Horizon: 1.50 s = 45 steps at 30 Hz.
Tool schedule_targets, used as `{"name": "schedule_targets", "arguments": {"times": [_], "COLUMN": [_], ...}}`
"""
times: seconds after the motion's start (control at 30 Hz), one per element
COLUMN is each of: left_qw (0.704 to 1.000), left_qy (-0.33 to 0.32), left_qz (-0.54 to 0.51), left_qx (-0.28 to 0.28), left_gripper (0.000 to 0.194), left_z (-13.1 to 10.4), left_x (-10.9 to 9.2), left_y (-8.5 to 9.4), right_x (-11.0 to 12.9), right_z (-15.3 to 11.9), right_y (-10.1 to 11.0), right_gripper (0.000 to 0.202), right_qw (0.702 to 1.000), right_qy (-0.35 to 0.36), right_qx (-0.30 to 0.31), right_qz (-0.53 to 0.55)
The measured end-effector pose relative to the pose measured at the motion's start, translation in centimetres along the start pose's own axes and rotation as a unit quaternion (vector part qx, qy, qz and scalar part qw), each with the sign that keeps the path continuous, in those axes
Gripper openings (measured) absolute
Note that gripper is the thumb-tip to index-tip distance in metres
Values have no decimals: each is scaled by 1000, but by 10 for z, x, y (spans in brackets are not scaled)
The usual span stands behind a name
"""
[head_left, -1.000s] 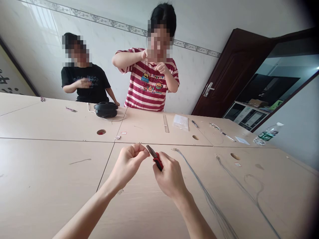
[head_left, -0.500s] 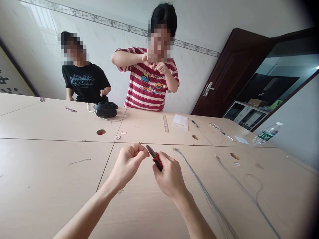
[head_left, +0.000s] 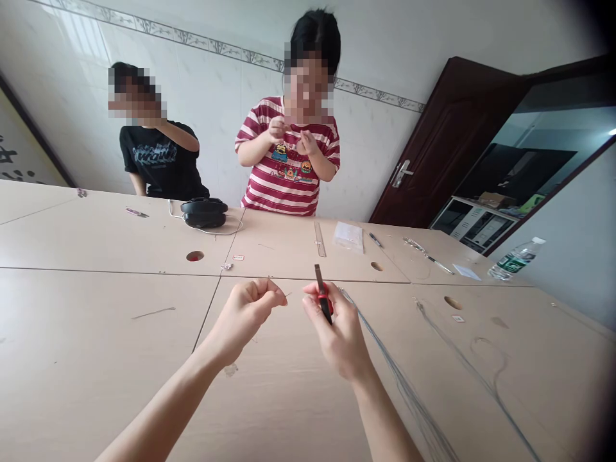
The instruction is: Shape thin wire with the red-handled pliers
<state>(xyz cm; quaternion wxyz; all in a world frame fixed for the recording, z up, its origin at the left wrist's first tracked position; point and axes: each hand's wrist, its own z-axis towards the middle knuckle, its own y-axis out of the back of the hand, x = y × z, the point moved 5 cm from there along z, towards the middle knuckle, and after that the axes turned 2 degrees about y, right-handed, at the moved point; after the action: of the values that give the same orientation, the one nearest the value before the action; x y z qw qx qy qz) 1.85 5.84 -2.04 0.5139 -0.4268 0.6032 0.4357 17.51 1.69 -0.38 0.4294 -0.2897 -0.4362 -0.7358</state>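
My left hand (head_left: 255, 312) is closed in a pinch on a thin wire (head_left: 289, 294), whose short end sticks out past the fingertips toward the right. In my right hand (head_left: 339, 327) are pliers (head_left: 321, 292) with red and black handles, their dark jaws pointing up and away from me. A gap separates the pliers from the wire. Just right of my right hand, a bundle of thin grey wires (head_left: 392, 362) runs along the table toward me. Most of the pinched wire is hidden or too fine to make out.
Across the table (head_left: 120, 372) are two people, one in a striped shirt (head_left: 289, 183), one in a black shirt (head_left: 163, 163). A black device (head_left: 205, 213), ruler (head_left: 319, 240), plastic bag (head_left: 350, 237) and water bottle (head_left: 517, 258) lie or stand there. Another wire bundle (head_left: 462, 353) is at right.
The pliers have moved right, away from my left fingertips, and turned more upright in my right hand. My left hand has barely moved. Both people opposite have shifted their arms.
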Motion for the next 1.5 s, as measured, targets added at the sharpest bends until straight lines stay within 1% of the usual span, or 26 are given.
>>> {"name": "schedule_targets", "arguments": {"times": [0.07, 0.2, 0.3, 0.37, 0.63, 0.8, 0.87, 0.97, 1.07, 1.13, 1.2, 1.23, 1.3, 1.37, 1.43, 1.5], "left_qw": [1000, 998, 997, 997, 997, 997, 998, 998, 996, 995, 991, 989, 985, 983, 982, 980], "left_qy": [13, 18, 16, 16, 22, 17, 9, 2, 13, -4, -38, -48, -54, -59, -73, -83], "left_qz": [0, 13, 19, 20, 22, 33, 19, -30, -70, -94, -123, -135, -152, -159, -167, -182], "left_qx": [25, 56, 69, 73, 70, 71, 67, 54, 55, 43, 37, 44, 69, 75, 46, -15], "left_gripper": [15, 16, 15, 15, 18, 19, 19, 25, 29, 28, 26, 25, 23, 21, 21, 23], "left_z": [0, -2, -2, -1, 0, -1, -1, -2, -1, 1, 1, 2, 1, 0, -3, -6], "left_x": [0, -1, -1, 0, 3, 1, -2, -8, -9, -11, -16, -18, -20, -22, -25, -28], "left_y": [-3, -7, -8, -8, -5, -5, -3, 3, 12, 22, 35, 41, 55, 73, 94, 115], "right_x": [0, -3, -3, -3, -3, -5, -7, -10, -10, -11, -11, -11, -11, -11, -12, -13], "right_z": [0, 0, -1, -1, 0, 0, 0, 1, 2, 3, 3, 3, 3, 4, 4, 5], "right_y": [2, -3, -9, -11, -12, -13, -11, -10, -9, -8, -7, -7, -6, -5, -4, -4], "right_gripper": [16, 18, 18, 18, 18, 19, 19, 20, 20, 20, 19, 19, 20, 21, 22, 22], "right_qw": [1000, 999, 997, 996, 995, 996, 997, 998, 998, 998, 998, 998, 998, 999, 999, 999], "right_qy": [5, 5, 0, 0, 5, 2, 1, 2, 5, 6, 7, 7, 8, 6, 1, -4], "right_qx": [4, 50, 80, 89, 97, 88, 78, 66, 58, 54, 54, 54, 53, 49, 47, 45], "right_qz": [-2, 3, 13, 11, -5, -6, -11, -19, -23, -22, -20, -19, -17, -17, -15, -16]}}
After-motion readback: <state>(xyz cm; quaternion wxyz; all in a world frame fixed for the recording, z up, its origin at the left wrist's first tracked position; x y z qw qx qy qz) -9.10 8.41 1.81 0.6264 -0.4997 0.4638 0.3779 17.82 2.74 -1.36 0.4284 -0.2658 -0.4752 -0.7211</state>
